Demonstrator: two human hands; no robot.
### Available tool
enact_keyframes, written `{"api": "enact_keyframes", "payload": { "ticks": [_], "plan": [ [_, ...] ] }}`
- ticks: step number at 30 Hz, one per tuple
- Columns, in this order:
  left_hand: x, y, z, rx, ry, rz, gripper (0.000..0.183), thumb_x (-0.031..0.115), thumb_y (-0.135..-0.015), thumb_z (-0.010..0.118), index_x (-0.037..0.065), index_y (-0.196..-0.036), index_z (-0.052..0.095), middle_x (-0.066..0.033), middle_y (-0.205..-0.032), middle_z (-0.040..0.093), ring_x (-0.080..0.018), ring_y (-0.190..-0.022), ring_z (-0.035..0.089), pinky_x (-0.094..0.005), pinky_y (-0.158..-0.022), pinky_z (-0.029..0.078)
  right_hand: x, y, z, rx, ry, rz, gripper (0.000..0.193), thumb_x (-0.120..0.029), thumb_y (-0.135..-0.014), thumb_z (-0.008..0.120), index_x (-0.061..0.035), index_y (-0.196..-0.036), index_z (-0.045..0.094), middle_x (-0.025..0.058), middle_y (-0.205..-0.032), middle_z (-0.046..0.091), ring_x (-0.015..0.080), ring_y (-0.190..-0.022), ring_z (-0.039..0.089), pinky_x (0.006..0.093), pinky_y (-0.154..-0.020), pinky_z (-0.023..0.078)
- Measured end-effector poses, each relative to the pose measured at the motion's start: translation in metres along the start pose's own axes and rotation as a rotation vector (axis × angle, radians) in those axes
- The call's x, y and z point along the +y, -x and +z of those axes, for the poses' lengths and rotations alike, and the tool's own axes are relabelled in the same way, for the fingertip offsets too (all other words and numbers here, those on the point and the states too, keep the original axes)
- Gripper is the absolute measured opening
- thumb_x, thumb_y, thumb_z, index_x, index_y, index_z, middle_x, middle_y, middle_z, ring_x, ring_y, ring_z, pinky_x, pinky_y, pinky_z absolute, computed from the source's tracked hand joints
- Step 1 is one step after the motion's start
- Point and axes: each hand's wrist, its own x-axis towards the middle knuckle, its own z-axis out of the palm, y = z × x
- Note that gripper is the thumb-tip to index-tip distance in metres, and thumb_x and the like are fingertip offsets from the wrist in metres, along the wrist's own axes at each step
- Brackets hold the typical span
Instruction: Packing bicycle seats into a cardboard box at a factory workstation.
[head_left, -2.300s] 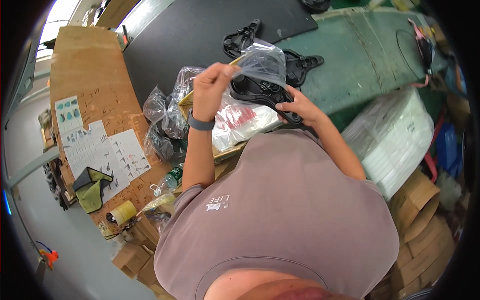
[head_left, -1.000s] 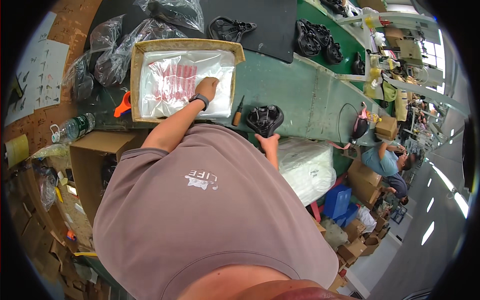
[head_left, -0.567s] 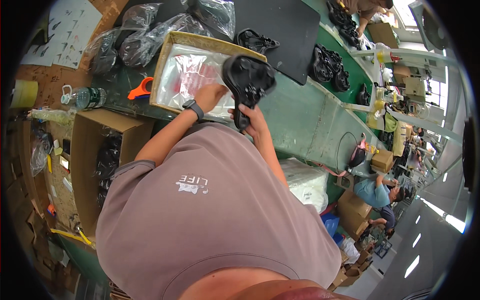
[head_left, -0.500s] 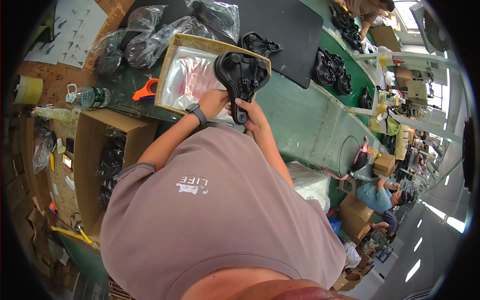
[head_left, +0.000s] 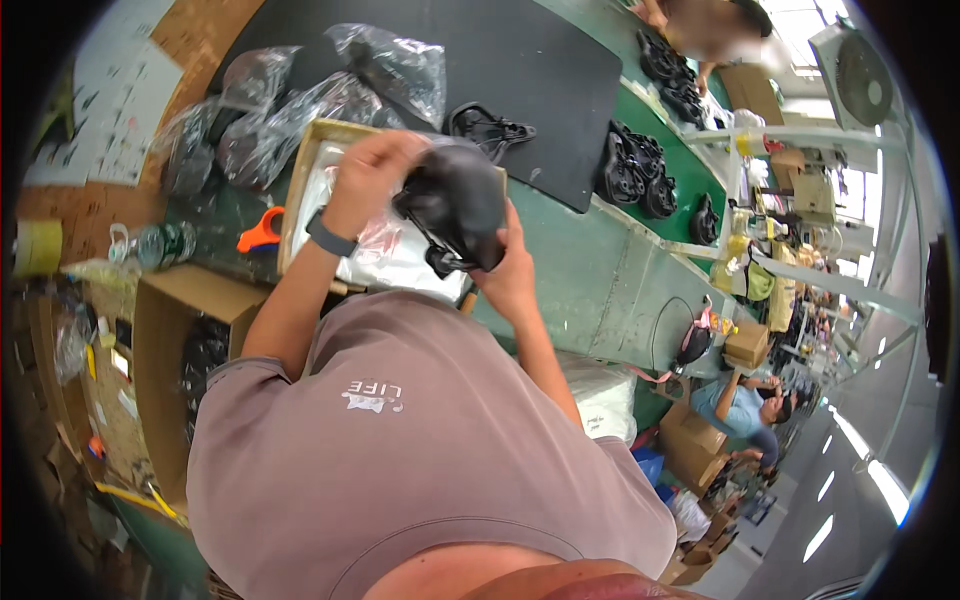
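Observation:
My right hand (head_left: pixel 512 272) grips a black bicycle saddle (head_left: pixel 465 200) by its right side, above an open cardboard box. The saddle is tilted, with its smooth top partly towards me and some of its underside showing at the lower left. At the saddle's upper left is my left hand (head_left: pixel 368 180), wearing a watch; its fingers are smeared by motion. Whether they touch the saddle cannot be made out. Under both hands the box (head_left: pixel 293 215) holds a stack of clear plastic bags (head_left: pixel 400 262).
Bagged saddles (head_left: pixel 390 75) lie behind the box, and a bare saddle (head_left: pixel 488 130) rests on a black mat (head_left: pixel 560 75). Orange-handled scissors (head_left: pixel 262 232) and a bottle (head_left: pixel 165 245) are at left. More saddles (head_left: pixel 637 170) line the far right. A co-worker (head_left: pixel 715 30) is at the upper right.
The saddle has turned over from its underside showing to its smooth top showing. My left hand has moved up and left; my right hand has shifted to the saddle's right side.

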Motion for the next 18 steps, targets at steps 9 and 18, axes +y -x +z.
{"api": "enact_keyframes", "payload": {
  "ticks": [9, 18],
  "plan": [
    [-0.005, -0.087, -0.006, 0.222, -0.058, -0.006, 0.016, 0.013, -0.112, 0.072, 0.001, -0.117, 0.081, 0.0029, -0.098, 0.076, -0.0071, -0.09, 0.067, -0.0272, -0.078, 0.052, 0.067, -0.181, -0.066, -0.353, -0.587, 0.377, 0.067, -0.043, -0.107, 0.075, 0.0009, -0.155, 0.057, 0.0141, -0.118, 0.08, 0.0267, -0.09, 0.082, 0.0372, -0.071, 0.065],
    [-0.12, -0.054, -0.126, 0.638, -0.557, -0.102, 0.028, 0.024, -0.118, 0.064, -0.001, -0.127, 0.073, -0.0026, -0.108, 0.076, -0.0108, -0.1, 0.066, -0.0284, -0.093, 0.053, 0.268, -0.378, -0.033, -0.182, 0.848, -0.223, 0.101, 0.005, -0.086, 0.076, -0.0102, -0.175, 0.032, 0.0128, -0.165, 0.056, 0.0391, -0.154, 0.051, 0.0554, -0.13, 0.041]
  ]
}}
